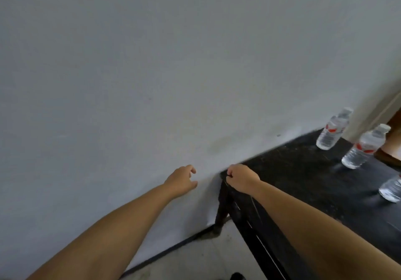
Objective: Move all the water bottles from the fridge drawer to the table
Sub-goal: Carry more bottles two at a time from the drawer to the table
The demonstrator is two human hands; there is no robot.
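1. Three water bottles show on the black table: the far bottle near the wall, the middle bottle just beside it, and the near bottle, which the frame edge cuts off. All three seem upright (the wide lens tilts them).
2. The left hand hangs in front of the wall with fingers loosely curled, holding nothing.
3. The right hand sits over the table's near corner, fingers curled inward; nothing seems to be in it, though whether it touches the table edge I cannot tell.
4. The two hands are near each other but apart.
5. The fridge drawer is out of view, so how many bottles remain there cannot be judged; the task may be unfinished.
6. Risks, as I judge them: the bottles stand toward the table's right side, so a careless later placement could knock one over or roll it off; turning away without looking could catch the right arm on the table corner.
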